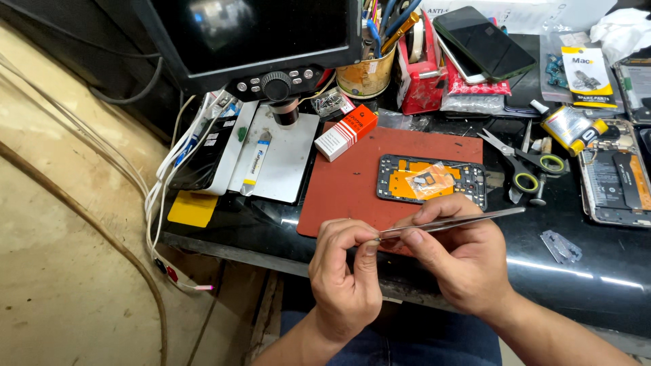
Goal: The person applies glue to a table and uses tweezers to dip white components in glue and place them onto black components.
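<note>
My right hand (pixel 456 254) grips metal tweezers (pixel 451 222), their tips pointing left into my left hand (pixel 344 271). My left hand's thumb and forefinger are pinched around something tiny at the tweezer tips; what it is stays hidden. Both hands hover over the near edge of a red-brown work mat (pixel 346 186). Further back on the mat lies an opened phone frame (pixel 434 180) with orange inner parts and a small clear bag on it.
A red-and-white small box (pixel 346 131) lies at the mat's back left. Scissors (pixel 522 163), a glue bottle (pixel 568 127) and another opened phone (pixel 616 179) are at the right. A microscope monitor (pixel 251 37) stands behind a white plate (pixel 285 156). Cables (pixel 159 203) hang off the left edge.
</note>
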